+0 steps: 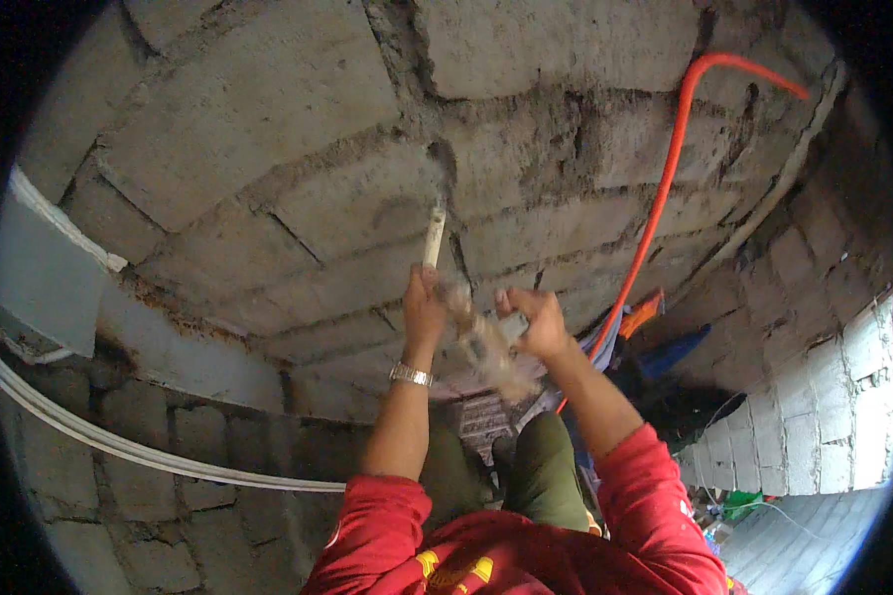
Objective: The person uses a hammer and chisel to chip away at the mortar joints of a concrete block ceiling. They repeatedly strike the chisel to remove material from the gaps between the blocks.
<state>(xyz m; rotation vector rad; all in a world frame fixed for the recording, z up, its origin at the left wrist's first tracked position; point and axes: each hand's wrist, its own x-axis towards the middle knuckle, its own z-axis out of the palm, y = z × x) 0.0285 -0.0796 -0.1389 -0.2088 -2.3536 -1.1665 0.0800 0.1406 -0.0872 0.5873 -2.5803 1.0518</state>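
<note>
My left hand (424,302) grips a slim cream-coloured stick (434,238) whose upper end meets the block wall near a mortar joint. My right hand (538,319), just to the right, is curled round a pale grey piece (512,327); its kind does not show. Between and below the hands is a brownish, elongated object (486,347), smeared by motion. Whether either hand is joined to it I cannot make out. The wall (327,198) is rough grey block with uneven mortar lines, dark holes and damp stains.
An orange hose (655,218) runs down the wall on the right. White conduit (169,461) curves along the lower left, below a grey ledge (189,347). Blue and orange cloths (665,352) lie at right, beside pale blockwork (804,431). My legs (546,476) stand below.
</note>
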